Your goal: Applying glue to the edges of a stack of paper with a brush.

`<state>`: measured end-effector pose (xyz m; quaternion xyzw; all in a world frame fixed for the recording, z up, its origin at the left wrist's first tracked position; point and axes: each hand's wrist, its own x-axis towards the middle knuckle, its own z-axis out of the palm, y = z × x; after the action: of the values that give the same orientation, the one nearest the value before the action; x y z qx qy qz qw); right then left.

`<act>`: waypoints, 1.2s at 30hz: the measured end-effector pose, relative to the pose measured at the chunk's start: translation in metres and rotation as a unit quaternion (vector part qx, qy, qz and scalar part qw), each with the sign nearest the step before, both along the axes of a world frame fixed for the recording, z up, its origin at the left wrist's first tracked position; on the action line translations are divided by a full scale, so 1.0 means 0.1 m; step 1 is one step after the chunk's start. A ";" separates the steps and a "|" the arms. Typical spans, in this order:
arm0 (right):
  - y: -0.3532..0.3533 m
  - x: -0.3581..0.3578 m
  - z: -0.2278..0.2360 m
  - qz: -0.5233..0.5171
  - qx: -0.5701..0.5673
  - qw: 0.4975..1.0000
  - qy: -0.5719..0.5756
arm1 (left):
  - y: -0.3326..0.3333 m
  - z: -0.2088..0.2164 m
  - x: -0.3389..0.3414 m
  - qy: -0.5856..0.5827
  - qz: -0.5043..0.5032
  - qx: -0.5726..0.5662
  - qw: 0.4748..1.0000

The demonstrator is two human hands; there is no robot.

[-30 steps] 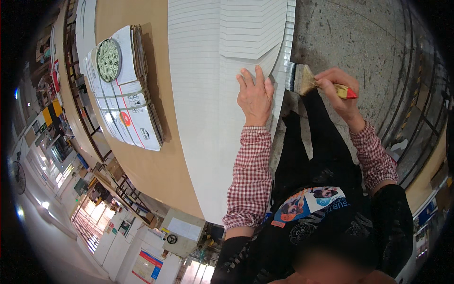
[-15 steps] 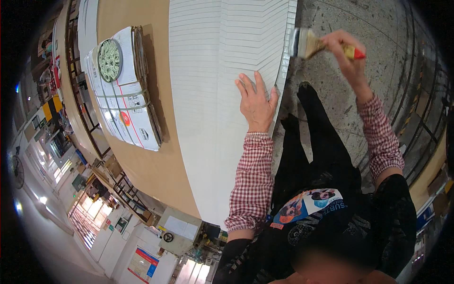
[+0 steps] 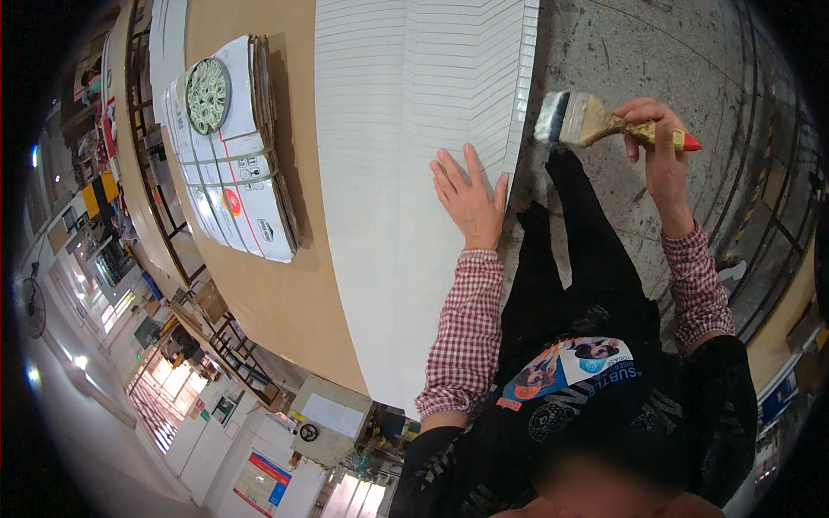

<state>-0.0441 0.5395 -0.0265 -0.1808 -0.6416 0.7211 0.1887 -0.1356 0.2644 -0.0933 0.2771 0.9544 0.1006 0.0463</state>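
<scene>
My left hand [image 3: 471,198] lies flat on a long stack of white sheets [image 3: 371,207], its fingers spread near the right edge. The sheets are fanned, so their edges show as rows of thin lines that bend toward the right. In my right hand [image 3: 661,142] is a wide paintbrush [image 3: 596,121] with a wooden handle, red at its end. Its bristles point left, dark at the tip, and hang over the floor a little apart from the edge of the sheets.
A tan tabletop [image 3: 302,319] carries the sheets. On it, to the left, sits a strapped bundle of flattened cartons [image 3: 237,186] with a round dish of pale green rolls [image 3: 207,97] on top. Concrete floor [image 3: 656,52] lies to the right; a machine with a handwheel [image 3: 308,432] stands behind.
My right hand has drawn the paintbrush away from the sheets' edge, to the right and nearer to me. My left hand stays flat on the sheets.
</scene>
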 end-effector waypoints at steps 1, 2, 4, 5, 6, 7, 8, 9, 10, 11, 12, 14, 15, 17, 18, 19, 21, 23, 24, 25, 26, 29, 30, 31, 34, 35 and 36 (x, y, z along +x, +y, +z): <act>0.00 0.02 0.03 -0.018 -0.052 0.998 0.005 | 0.01 0.01 -0.01 0.003 0.001 -0.001 1.000; -0.01 0.02 0.07 -0.036 -0.104 0.994 0.010 | 0.01 0.02 -0.01 0.009 -0.004 -0.008 1.000; -0.03 0.04 0.18 -0.052 -0.119 0.991 -0.002 | 0.04 0.04 -0.01 0.013 -0.010 -0.014 1.000; -0.04 0.05 0.22 -0.068 -0.135 0.988 -0.014 | 0.06 0.05 -0.02 0.019 -0.012 -0.012 1.000; -0.04 0.08 0.22 -0.068 -0.135 0.988 -0.012 | 0.07 0.06 -0.04 0.026 -0.014 -0.011 0.999; -0.03 0.11 0.20 -0.057 -0.150 0.987 0.000 | 0.07 0.07 -0.05 0.028 -0.014 -0.011 0.999; -0.02 0.14 0.19 -0.045 -0.166 0.985 0.012 | 0.07 0.09 -0.05 0.009 -0.016 -0.009 1.000; -0.02 0.16 0.17 -0.046 -0.165 0.985 0.013 | 0.08 0.11 -0.06 -0.010 -0.020 -0.007 1.000; -0.03 0.18 0.14 -0.044 -0.176 0.983 0.016 | 0.09 0.12 -0.06 -0.009 -0.020 -0.006 1.000; -0.05 0.21 0.11 -0.042 -0.188 0.981 0.019 | 0.12 0.13 -0.04 0.005 -0.018 -0.003 1.000; -0.07 0.22 0.09 -0.040 -0.188 0.981 0.020 | 0.12 0.12 -0.04 0.020 -0.014 0.000 1.000; -0.11 0.23 0.04 -0.051 -0.234 0.970 0.039 | 0.12 0.10 -0.05 0.034 -0.015 -0.010 0.999; -0.11 0.26 0.00 -0.051 -0.233 0.970 0.039 | 0.13 0.09 -0.04 0.044 -0.019 -0.018 0.999; -0.10 0.32 -0.08 -0.062 -0.236 0.966 0.082 | 0.13 0.08 -0.05 0.044 -0.023 -0.027 0.998; -0.09 0.34 -0.11 -0.062 -0.237 0.966 0.081 | 0.13 0.08 -0.05 0.043 -0.026 -0.037 0.998; -0.08 0.36 -0.13 -0.055 -0.211 0.974 0.058 | 0.12 0.09 -0.05 0.043 -0.026 -0.038 0.998; -0.12 0.37 -0.13 -0.049 -0.186 0.981 0.034 | 0.10 0.11 -0.06 0.030 -0.034 -0.030 0.999; -0.26 0.30 -0.03 -0.050 -0.067 0.996 0.009 | 0.13 0.12 -0.07 0.038 -0.038 -0.034 0.998; -0.34 0.24 0.04 -0.051 -0.068 0.996 0.009 | 0.13 0.13 -0.07 0.048 -0.039 -0.038 0.997; -0.40 0.18 0.11 -0.068 -0.020 0.997 0.000 | 0.13 0.14 -0.08 0.047 -0.040 -0.039 0.997; -0.43 0.15 0.14 -0.084 0.028 0.996 -0.008 | 0.12 0.16 -0.10 0.033 -0.037 -0.024 0.998; -0.33 0.19 0.03 -0.017 0.155 0.988 -0.002 | 0.11 0.21 -0.16 0.009 -0.041 -0.011 0.999; -0.33 0.18 0.02 -0.018 0.153 0.988 -0.003 | 0.09 0.23 -0.17 0.001 -0.045 -0.016 0.999; -0.34 0.16 0.02 -0.011 0.154 0.988 -0.005 | 0.09 0.25 -0.18 -0.001 -0.045 -0.017 0.999; -0.31 0.06 -0.03 0.000 0.172 0.985 0.007 | 0.10 0.28 -0.20 -0.018 -0.043 -0.036 0.998; -0.29 0.02 -0.06 0.003 0.190 0.982 0.022 | 0.11 0.28 -0.20 -0.015 -0.045 -0.045 0.998; -0.29 -0.04 -0.07 0.004 0.189 0.982 0.019 | 0.11 0.28 -0.20 -0.014 -0.046 -0.055 0.997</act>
<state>-0.0480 0.5106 -0.0334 -0.1252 -0.7635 0.5908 0.2289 -0.1559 0.2749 -0.0654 0.3168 0.9439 0.0498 0.0792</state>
